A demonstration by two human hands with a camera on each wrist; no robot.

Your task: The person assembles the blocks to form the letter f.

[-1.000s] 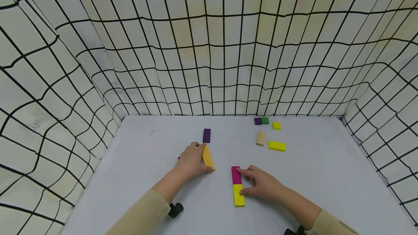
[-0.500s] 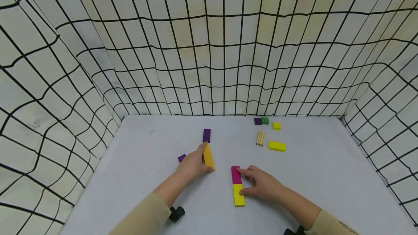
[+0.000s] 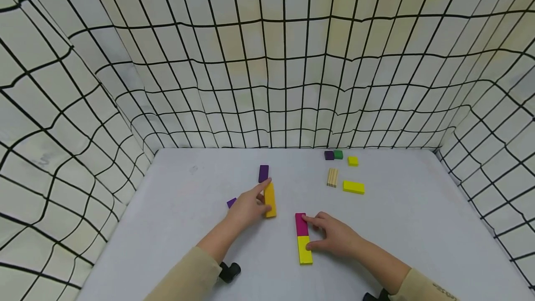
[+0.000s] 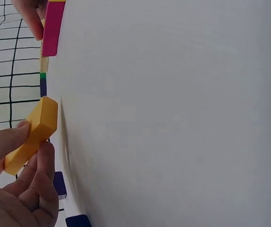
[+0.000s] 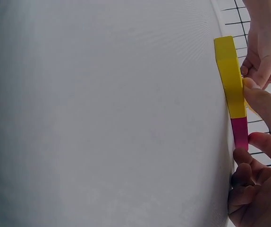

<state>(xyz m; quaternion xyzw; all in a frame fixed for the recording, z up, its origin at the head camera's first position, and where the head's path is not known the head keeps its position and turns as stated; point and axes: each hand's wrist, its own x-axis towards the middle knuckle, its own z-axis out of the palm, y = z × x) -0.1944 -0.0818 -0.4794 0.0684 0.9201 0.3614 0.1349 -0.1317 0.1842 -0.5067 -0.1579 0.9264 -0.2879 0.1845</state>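
Note:
An orange block (image 3: 270, 199) lies lengthwise before my left hand (image 3: 246, 208). The thumb lies along one side of this orange block (image 4: 32, 130) in the left wrist view, with fingers on the other. Just beyond its far end is a dark purple block (image 3: 264, 173), close to my index fingertip. My right hand (image 3: 336, 235) touches two blocks set end to end. Its index fingertip is on the magenta block (image 3: 301, 225), its thumb against the yellow block (image 3: 304, 255). In the right wrist view the other fingers curl loosely beside the magenta block (image 5: 239, 132).
A purple block (image 3: 231, 202) shows partly behind my left hand. Farther back right are a yellow block (image 3: 354, 187), thin wooden sticks (image 3: 332, 178), a yellow cube (image 3: 353, 161), a green block (image 3: 338, 154) and a dark purple block (image 3: 329, 155). Black netting (image 3: 284, 106) encloses the white table (image 3: 188, 226).
The orange block has shifted slightly right and turned straighter, with my left hand moving along. My left index finger now reaches its far end. The right hand stays on the magenta and yellow blocks.

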